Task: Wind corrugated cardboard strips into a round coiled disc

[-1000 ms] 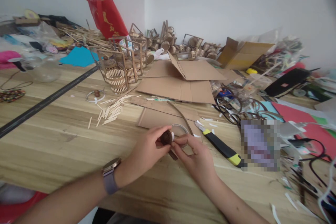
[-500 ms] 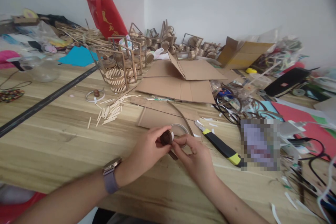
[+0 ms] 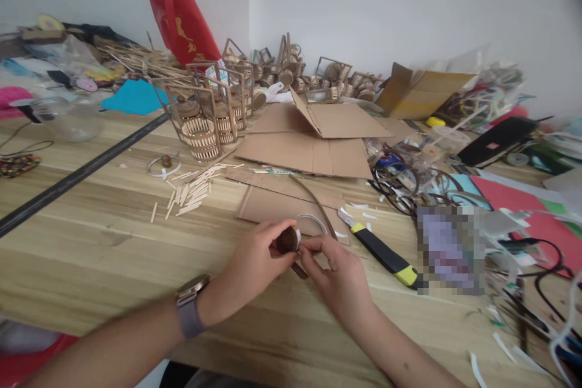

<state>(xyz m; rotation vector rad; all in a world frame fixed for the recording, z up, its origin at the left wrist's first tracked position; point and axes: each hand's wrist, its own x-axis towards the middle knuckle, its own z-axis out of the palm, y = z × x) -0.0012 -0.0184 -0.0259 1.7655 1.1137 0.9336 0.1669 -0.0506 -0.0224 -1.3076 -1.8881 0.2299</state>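
So your left hand has the brown coil gripped between thumb and fingers, left of the knife and well apart from it. Your right hand has thumb and forefinger pinched together right at the coil's knife-side edge, by that bit of white. Can't tell if there's something thin in that pinch or just the edge itself.

Your left fingers cover the coil's far side and part of its underside. The ring, left of the knife's blade end, is partly behind your right fingers, so no telling if you're touching it. A brown strip pokes out below your fingertips, its upper part hidden.

The coil's dark round face is turned mostly your way, white edge towards the knife. It's stubby, so I can't make out a long axis. The strip's visible end slants down towards the knife's side.
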